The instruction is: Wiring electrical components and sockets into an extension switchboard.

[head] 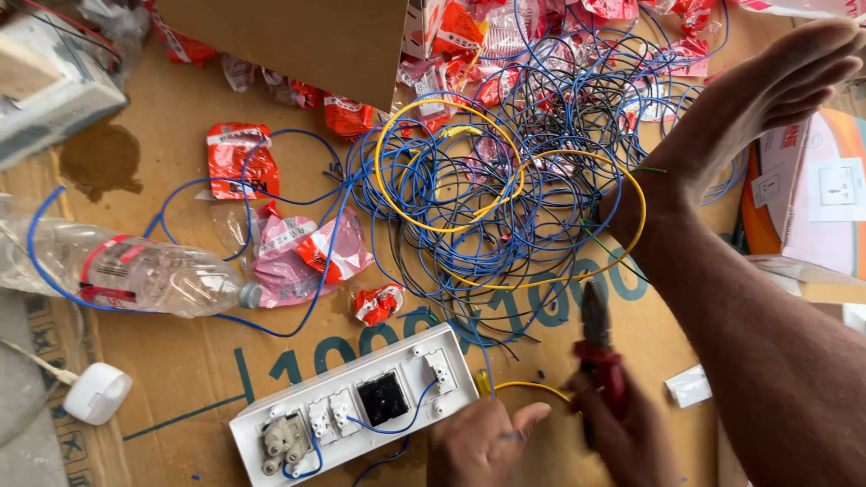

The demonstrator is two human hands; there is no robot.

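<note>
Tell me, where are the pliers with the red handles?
In the head view, the pliers are at the lower right, held in the right hand, just right of the white switch board and below the wire tangle.

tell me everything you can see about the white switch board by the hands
The white rectangular plastic switch board lies back-up and slanted on the brown cardboard sheet. It holds a grey socket module, small white switch modules and one black square module, linked by thin blue wires. The left hand is at its right end; whether they touch is unclear.
</note>
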